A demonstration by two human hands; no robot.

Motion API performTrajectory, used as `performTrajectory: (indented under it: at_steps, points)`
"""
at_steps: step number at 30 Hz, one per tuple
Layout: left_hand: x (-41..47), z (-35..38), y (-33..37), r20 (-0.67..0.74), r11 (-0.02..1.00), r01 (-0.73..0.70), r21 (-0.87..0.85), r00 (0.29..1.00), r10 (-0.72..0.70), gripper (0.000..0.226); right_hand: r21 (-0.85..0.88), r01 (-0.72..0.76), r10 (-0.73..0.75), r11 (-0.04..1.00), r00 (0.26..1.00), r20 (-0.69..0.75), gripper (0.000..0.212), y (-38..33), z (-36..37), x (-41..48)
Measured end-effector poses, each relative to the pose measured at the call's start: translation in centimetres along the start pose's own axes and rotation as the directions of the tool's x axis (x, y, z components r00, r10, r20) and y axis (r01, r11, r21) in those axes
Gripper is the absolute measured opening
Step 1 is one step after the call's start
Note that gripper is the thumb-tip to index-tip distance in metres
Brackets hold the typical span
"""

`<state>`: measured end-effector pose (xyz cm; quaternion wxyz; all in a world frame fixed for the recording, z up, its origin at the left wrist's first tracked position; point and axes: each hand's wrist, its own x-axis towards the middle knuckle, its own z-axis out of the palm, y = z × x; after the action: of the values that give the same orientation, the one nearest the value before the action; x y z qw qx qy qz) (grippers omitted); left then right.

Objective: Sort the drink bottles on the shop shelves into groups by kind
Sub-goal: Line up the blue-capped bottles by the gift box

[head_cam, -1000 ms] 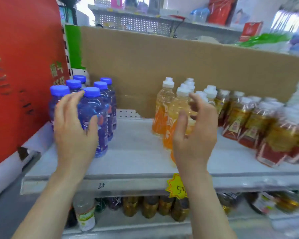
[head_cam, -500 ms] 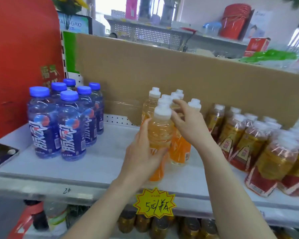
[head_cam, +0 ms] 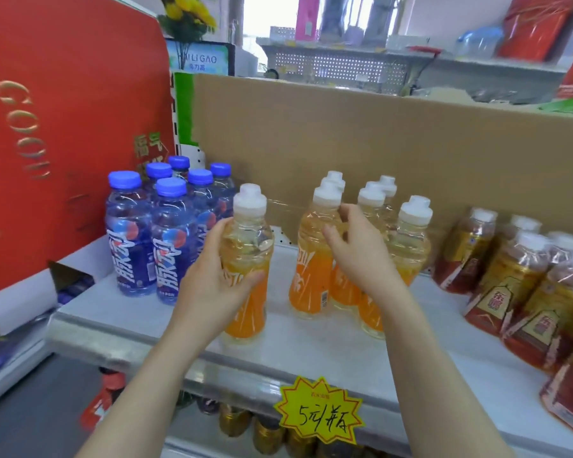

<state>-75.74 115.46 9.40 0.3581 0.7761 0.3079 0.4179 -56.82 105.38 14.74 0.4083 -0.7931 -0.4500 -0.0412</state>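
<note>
My left hand [head_cam: 212, 279] grips an orange drink bottle with a white cap [head_cam: 247, 239], upright at the front of the grey shelf [head_cam: 311, 352]. To its right stands a cluster of several more orange bottles [head_cam: 411, 239]. My right hand [head_cam: 361, 256] reaches into that cluster, its fingers curled round the neck of the front bottle [head_cam: 315, 259]. Several blue-capped blue bottles [head_cam: 146, 239] stand grouped at the left. Several amber bottles with red and gold labels [head_cam: 523, 285] fill the right side.
A brown cardboard sheet [head_cam: 377, 143] backs the shelf. A red gift box [head_cam: 47, 127] stands at the left edge. A yellow starburst price tag [head_cam: 318, 414] hangs on the shelf front. Dark bottles sit on the lower shelf [head_cam: 245, 424].
My left hand has carried the orange bottle leftwards, away from the orange cluster and towards the blue bottles. My right hand stays on the cluster. The view has moved closer.
</note>
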Motion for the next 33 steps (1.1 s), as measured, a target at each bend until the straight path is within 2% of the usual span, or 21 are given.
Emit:
performTrajectory:
  at_steps: [2, 3, 5, 6, 10, 17, 22, 25, 27, 28, 30, 31, 32, 33]
  points:
    - [0.3, -0.3, -0.2, 0.021, 1.0, -0.009, -0.004, 1.0, 0.009, 0.08, 0.07, -0.054, 0.052, 0.996, 0.998, 0.033, 0.052, -0.3, -0.1, 0.2]
    - [0.4, -0.3, -0.2, 0.031, 1.0, -0.019, -0.002, 0.999, 0.019, 0.079, 0.037, -0.068, 0.068, 0.997, 0.998, 0.017, 0.058, -0.6, 0.1, 0.3]
    - [0.4, -0.3, -0.4, 0.04, 0.999, -0.04, 0.003, 0.998, 0.04, 0.077, -0.155, -0.085, 0.076, 0.984, 0.995, -0.065, 0.074, -1.3, 0.9, 0.4]
    - [0.4, -0.3, -0.6, 0.038, 0.999, -0.046, 0.003, 0.998, 0.045, 0.077, -0.228, -0.095, 0.072, 0.969, 0.992, -0.107, 0.075, -1.6, 1.5, 0.5]
    - [0.6, -0.4, -0.9, 0.041, 0.999, -0.054, 0.005, 0.998, 0.054, 0.078, -0.285, -0.077, 0.03, 0.955, 0.986, -0.167, 0.059, -1.9, 2.5, 0.2]
    - [0.8, -0.4, -1.3, 0.061, 0.997, -0.077, -0.011, 0.995, 0.078, 0.078, -0.223, -0.057, 0.042, 0.973, 0.997, -0.068, 0.051, -2.4, 1.8, 0.9]
    - [0.9, 0.8, -1.1, 0.108, 0.996, -0.071, -0.061, 0.991, 0.077, 0.075, -0.148, -0.083, 0.076, 0.985, 0.996, -0.051, 0.049, -2.5, 2.6, 1.7]
    - [1.0, 2.4, -0.4, 0.13, 0.992, -0.091, -0.085, 0.986, 0.101, 0.075, -0.228, -0.048, 0.036, 0.972, 0.998, -0.057, 0.043, -2.3, 2.4, 1.3]
    - [1.3, 3.4, 0.0, 0.142, 0.989, -0.114, -0.092, 0.982, 0.126, 0.075, -0.237, 0.056, -0.106, 0.97, 0.974, -0.202, 0.044, -1.7, 1.4, -0.3]
    - [1.5, 3.9, 0.3, 0.149, 0.988, -0.12, -0.093, 0.98, 0.133, 0.075, -0.195, 0.115, -0.177, 0.974, 0.923, -0.341, 0.041, -1.3, 0.5, -1.4]
    - [2.1, 4.7, 0.7, 0.17, 0.988, -0.124, -0.09, 0.976, 0.138, 0.077, -0.153, 0.16, -0.221, 0.975, 0.743, -0.632, 0.032, 0.3, -1.6, -3.4]
    - [2.4, 5.2, 1.0, 0.18, 0.988, -0.122, -0.09, 0.974, 0.136, 0.078, -0.158, 0.121, -0.198, 0.98, 0.682, -0.704, 0.029, 1.4, -2.7, -4.2]
    - [2.6, 5.5, 1.1, 0.187, 0.988, -0.124, -0.09, 0.972, 0.139, 0.078, -0.137, 0.072, -0.149, 0.988, 0.674, -0.723, 0.029, 2.5, -3.6, -4.6]
    - [2.8, 5.9, 1.1, 0.188, 0.987, -0.13, -0.091, 0.971, 0.145, 0.078, -0.081, 0.02, -0.07, 0.997, 0.723, -0.687, 0.035, 3.6, -4.2, -4.5]
